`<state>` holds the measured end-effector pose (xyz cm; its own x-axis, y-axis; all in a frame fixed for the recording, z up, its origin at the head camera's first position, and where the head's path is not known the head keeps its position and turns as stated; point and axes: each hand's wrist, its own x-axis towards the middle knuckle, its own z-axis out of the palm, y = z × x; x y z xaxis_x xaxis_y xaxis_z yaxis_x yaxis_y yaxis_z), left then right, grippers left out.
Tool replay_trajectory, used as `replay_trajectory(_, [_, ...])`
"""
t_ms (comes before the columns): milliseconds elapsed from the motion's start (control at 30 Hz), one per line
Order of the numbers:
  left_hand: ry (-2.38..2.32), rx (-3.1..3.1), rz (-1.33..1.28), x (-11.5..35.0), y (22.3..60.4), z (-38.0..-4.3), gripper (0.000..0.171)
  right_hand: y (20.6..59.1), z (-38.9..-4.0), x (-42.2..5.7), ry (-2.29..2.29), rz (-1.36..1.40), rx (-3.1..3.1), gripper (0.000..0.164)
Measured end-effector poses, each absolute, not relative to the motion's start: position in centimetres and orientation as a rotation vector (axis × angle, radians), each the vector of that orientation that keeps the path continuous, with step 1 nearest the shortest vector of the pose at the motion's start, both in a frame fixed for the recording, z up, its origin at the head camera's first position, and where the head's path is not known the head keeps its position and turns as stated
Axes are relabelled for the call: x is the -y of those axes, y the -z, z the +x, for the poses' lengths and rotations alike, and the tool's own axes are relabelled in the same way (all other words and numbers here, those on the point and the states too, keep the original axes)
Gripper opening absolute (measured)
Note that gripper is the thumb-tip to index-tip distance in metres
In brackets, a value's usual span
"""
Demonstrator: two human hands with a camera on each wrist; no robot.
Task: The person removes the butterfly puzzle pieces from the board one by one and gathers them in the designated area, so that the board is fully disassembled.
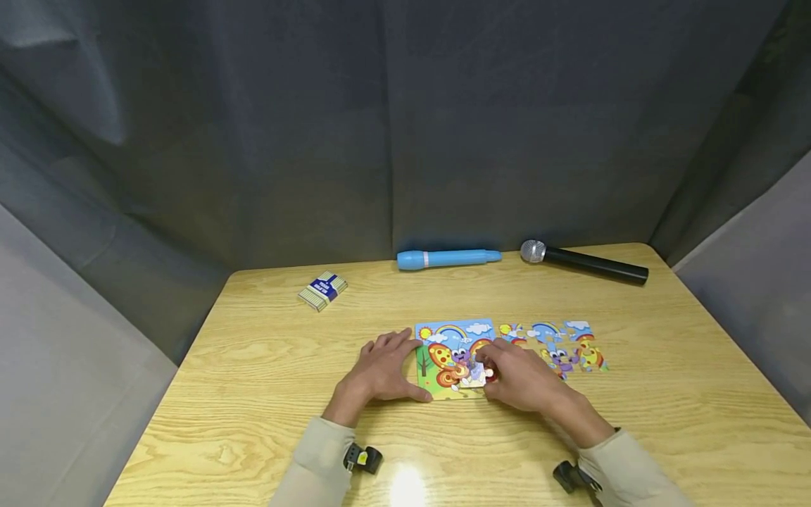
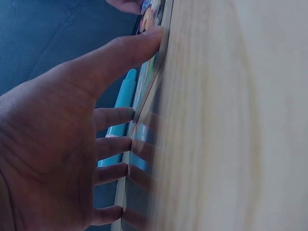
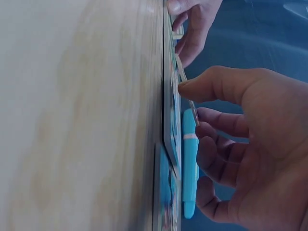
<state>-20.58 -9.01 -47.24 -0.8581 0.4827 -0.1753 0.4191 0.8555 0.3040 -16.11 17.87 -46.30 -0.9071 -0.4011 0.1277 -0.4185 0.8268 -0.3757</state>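
A flat butterfly picture board (image 1: 423,377), with a sun, a rainbow and green grass, lies on the table. Along its left edge rests my left hand (image 1: 383,367), fingers spread and fairly straight; the thumb (image 2: 139,45) touches the near left corner. My right hand (image 1: 522,377) pinches a thin jigsaw piece (image 1: 474,378) between thumb and fingers over the right part of the board. In the right wrist view this piece (image 3: 182,70) stands tilted just above the board. More jigsaw pieces (image 1: 560,358) with matching artwork lie right of the board, partly behind my right hand.
A blue marker-shaped stick (image 1: 456,258) lies along the table's back edge. Right of it is a black microphone (image 1: 589,263) with a silver head. A small striped pack with a blue label (image 1: 323,290) sits at the back left. Dark curtains hang behind the table.
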Motion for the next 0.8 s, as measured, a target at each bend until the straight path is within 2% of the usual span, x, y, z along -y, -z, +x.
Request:
replay_trajectory(333, [-0.378,-2.778,0.684,9.2,47.1,-20.5,0.099,46.1,-15.8,-19.9,-0.667,0.638,3.007,0.04])
replay_trajectory(800, [-0.394,-2.773,0.688,9.0,47.1,-20.5,0.099,46.2,-14.9,-23.5,-0.676,0.673,3.021,0.037])
